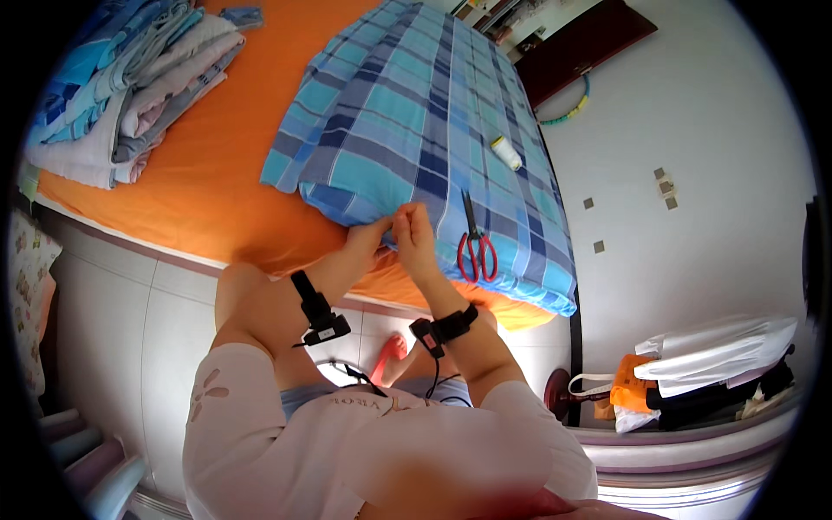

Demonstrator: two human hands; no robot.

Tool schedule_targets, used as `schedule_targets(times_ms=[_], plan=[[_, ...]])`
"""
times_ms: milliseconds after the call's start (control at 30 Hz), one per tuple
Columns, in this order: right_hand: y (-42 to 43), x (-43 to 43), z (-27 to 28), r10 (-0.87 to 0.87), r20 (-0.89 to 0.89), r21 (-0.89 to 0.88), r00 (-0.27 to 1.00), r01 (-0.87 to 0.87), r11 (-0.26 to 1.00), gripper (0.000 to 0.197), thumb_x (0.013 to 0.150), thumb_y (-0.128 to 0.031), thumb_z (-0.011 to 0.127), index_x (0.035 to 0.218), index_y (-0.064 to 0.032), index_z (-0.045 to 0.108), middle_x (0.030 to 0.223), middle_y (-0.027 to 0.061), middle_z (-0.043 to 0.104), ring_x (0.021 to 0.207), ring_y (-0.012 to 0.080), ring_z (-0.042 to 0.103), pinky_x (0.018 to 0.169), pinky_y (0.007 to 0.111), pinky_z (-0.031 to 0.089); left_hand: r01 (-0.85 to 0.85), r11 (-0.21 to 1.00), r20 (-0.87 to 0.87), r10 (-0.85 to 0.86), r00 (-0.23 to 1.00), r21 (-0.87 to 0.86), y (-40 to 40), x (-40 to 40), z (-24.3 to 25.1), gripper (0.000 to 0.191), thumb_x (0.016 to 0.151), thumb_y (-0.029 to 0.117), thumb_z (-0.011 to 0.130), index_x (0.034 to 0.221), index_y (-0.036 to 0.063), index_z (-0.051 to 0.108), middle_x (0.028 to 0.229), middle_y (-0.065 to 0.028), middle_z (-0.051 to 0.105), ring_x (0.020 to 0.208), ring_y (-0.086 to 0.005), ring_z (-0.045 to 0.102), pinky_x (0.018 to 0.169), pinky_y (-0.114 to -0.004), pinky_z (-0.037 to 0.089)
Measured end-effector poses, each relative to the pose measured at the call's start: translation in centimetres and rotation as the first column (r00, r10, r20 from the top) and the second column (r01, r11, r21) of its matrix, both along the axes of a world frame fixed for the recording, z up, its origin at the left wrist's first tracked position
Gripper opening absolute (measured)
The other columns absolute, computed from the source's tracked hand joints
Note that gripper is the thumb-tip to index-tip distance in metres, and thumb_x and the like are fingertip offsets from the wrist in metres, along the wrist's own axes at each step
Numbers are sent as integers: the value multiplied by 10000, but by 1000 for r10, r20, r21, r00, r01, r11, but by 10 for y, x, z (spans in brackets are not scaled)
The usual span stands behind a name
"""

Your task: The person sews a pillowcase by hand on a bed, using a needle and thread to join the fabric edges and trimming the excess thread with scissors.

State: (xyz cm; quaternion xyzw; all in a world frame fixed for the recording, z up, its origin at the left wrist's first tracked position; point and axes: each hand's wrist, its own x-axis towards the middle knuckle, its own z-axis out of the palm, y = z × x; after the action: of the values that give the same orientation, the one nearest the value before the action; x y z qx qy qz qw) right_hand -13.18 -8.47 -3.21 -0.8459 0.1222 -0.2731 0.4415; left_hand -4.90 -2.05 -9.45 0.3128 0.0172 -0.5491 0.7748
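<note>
A blue plaid quilt [390, 130] lies spread over the orange bed sheet [273, 84]. At its near edge, my left hand [372, 239] grips the plaid cloth, its fingers partly hidden. Right beside it, my right hand [414, 229] has its fingers curled and pinched together, touching or almost touching the left. Anything thin between those fingertips is too small to make out. Scissors with red handles [478, 257] rest on the quilt to the right of my hands, dark blades pointing away from me. Farther off on the quilt lies a white spool of thread [506, 153] with a yellow end.
Folded bedding [143, 91] is piled at the bed's far left. A white wall [689, 130] runs along the right side. Clothes and an orange bag [632, 383] sit at the lower right. Wrist straps with small black devices [325, 328] and cables are on both forearms.
</note>
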Motion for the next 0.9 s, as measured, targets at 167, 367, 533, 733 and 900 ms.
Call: schedule_targets(times_ms=[167,367,533,733,900], plan=[[-3,-2,2,22,85,-88,996,-14,996,36,970,-84,446,947,-58,457,700,-14,447,588,52,411,522,209,357,-99,995,62,98,993,16,3,-4,8,271,817,189,694,1050,99,591,996,-22,597,904,-161,602,664,-286,511],[2,-5,4,88,-1,-77,996,-88,993,28,962,-65,454,981,-49,467,717,-3,471,636,60,448,552,223,381,-58,998,49,56,997,34,10,-1,-1,298,796,183,707,1050,95,580,1020,-26,600,910,-151,600,676,-271,514],[-34,-14,22,24,-27,-287,999,-31,957,55,921,-19,498,964,-29,529,754,43,530,673,105,507,579,250,413,-184,973,28,182,983,138,5,-3,7,355,767,252,742,1052,118,578,989,-18,593,879,-145,585,664,-278,501],[-54,-28,30,-48,93,-591,995,93,801,64,801,47,607,812,-16,611,827,101,558,712,221,542,610,314,441,-193,939,58,184,981,285,7,-8,1,450,725,351,778,1056,134,564,991,-17,569,870,-137,559,635,-253,493],[-44,-28,27,-28,-9,-634,1000,16,773,115,715,48,648,797,-32,643,783,118,546,773,307,543,670,381,445,-207,973,-53,213,976,99,7,-3,0,339,785,235,727,1058,122,561,992,-17,577,874,-128,561,715,-262,462]])
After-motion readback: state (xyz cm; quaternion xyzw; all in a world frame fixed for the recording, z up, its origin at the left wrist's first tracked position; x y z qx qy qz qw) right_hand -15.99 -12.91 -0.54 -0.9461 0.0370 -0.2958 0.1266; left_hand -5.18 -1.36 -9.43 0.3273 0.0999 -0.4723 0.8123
